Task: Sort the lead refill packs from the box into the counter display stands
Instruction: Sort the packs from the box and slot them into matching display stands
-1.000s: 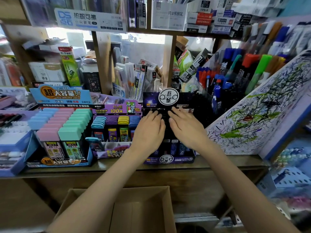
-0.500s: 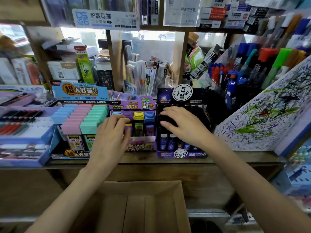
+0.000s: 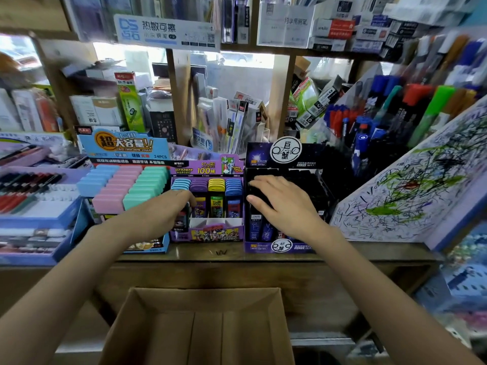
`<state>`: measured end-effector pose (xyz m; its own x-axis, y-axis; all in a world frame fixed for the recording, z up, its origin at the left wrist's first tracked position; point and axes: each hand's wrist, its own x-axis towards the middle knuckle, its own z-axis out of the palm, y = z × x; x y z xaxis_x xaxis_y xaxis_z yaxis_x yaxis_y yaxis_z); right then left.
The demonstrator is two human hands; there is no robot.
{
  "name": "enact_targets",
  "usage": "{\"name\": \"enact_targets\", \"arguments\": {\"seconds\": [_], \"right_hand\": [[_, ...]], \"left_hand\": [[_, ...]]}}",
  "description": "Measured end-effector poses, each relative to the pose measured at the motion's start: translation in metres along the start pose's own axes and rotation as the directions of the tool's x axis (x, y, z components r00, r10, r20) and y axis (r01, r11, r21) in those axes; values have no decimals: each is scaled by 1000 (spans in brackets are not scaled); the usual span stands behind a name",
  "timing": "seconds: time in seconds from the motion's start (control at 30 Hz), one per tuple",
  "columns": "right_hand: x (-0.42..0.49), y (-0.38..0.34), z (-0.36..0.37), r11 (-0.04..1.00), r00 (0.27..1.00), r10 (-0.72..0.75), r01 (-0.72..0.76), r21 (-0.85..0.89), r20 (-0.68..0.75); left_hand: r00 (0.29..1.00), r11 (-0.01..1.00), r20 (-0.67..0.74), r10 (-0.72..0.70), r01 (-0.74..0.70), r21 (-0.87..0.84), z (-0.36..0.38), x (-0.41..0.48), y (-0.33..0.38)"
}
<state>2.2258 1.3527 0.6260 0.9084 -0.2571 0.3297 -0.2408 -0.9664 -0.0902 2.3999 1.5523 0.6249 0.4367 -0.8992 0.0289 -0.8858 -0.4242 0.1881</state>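
From the head view, the left hand (image 3: 158, 214) curls its fingers round a dark lead refill pack (image 3: 181, 222), thumb on top. The pack stands upright, its long axis running 12 to 6 o'clock, at the hand's 3 o'clock side. It sits right at the front-left corner of the purple stand (image 3: 210, 234). The leftmost, blue-capped column lies just toward 12 to 1 o'clock from it, so I judge the coming move to be a short lift up and in. The left hand is plainly the nearer one. The right hand (image 3: 286, 206) lies at 3 o'clock of the purple stand with fingers straight and spread. It presses flat on the black packs (image 3: 311, 185) in the dark stand (image 3: 286, 154) and grips nothing. At 9 o'clock of the left hand the blue stand (image 3: 123, 151) holds rows of pastel packs (image 3: 126, 185), touching the purple stand's side, so there is little room to swing left. At 6 o'clock, below the counter (image 3: 369, 252), the cardboard box (image 3: 274, 325) stands open, and no packs show in its visible part. A scribbled test board (image 3: 411, 185) leans at 3 o'clock, well clear.
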Motion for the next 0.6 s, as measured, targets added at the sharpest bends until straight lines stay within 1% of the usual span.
{"name": "enact_targets", "arguments": {"seconds": [0.07,0.13,0.2,0.27,0.33,0.4,0.47,0.5,0.6], "right_hand": [[0,0,0,1000,1000,-1,1,-2,-2],[0,0,0,1000,1000,-1,1,-4,0],[0,0,1,1000,1000,-3,3,-6,0],[0,0,1,1000,1000,-2,2,-7,-5],[0,0,1,1000,1000,-2,2,-13,-11],[0,1,2,1000,1000,-4,4,-18,-20],[0,1,2,1000,1000,-6,5,-19,-29],[0,1,2,1000,999,-7,6,-19,-32],[-1,0,2,1000,1000,-10,9,-20,-27]], "left_hand": [[999,1000,32,9,-9,-6,-2,7,0],[1000,1000,16,9,-8,-29,-2,11,1],[997,999,-72,0,-3,-38,2,10,4],[980,1000,-198,9,-14,-23,12,7,6],[946,999,-320,54,-52,16,22,3,8],[905,993,-414,97,-62,96,29,-1,12],[856,976,-501,123,-14,216,32,-3,12],[844,967,-524,113,28,253,32,-4,12],[830,950,-554,64,120,290,30,-6,14]]}}
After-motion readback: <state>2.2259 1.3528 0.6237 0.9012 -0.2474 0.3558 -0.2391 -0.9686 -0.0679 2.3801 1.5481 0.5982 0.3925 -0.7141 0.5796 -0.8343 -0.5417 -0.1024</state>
